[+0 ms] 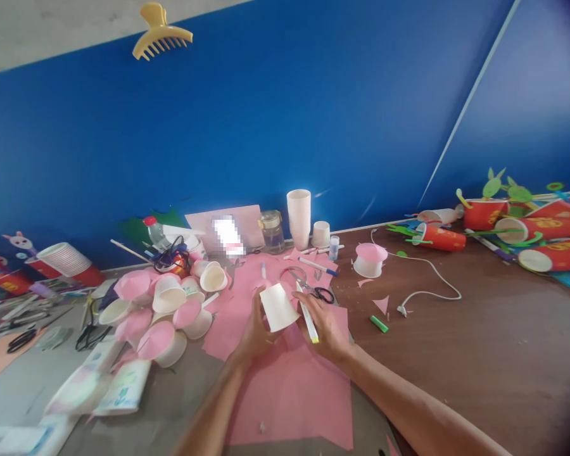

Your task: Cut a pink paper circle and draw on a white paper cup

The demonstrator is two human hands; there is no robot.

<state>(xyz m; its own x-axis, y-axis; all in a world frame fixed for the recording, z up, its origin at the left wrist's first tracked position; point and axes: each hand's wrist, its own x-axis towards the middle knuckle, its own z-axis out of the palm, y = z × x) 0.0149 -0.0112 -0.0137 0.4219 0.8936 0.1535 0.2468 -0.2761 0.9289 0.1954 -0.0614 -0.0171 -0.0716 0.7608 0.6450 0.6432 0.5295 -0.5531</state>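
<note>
A white paper cup (278, 307) is tilted over the pink paper, with my left hand (255, 334) closed around its left side. My right hand (327, 329) grips a white marker (308, 318) with a yellow-green end, close by the cup's right side. Whether the marker touches the cup cannot be made out. Just beyond the right hand lie scissors (323, 294) with dark handles. Pink paper sheets (294, 405) spread under both hands. A green marker cap (379, 323) lies on the brown table to the right.
Several white cups with pink paper tops (156, 339) crowd the left. A stack of white cups (299, 218), a glass jar (272, 233) and a glue stick (334, 247) stand at the back. Red cups (546, 228) and a white cable (437, 266) lie right.
</note>
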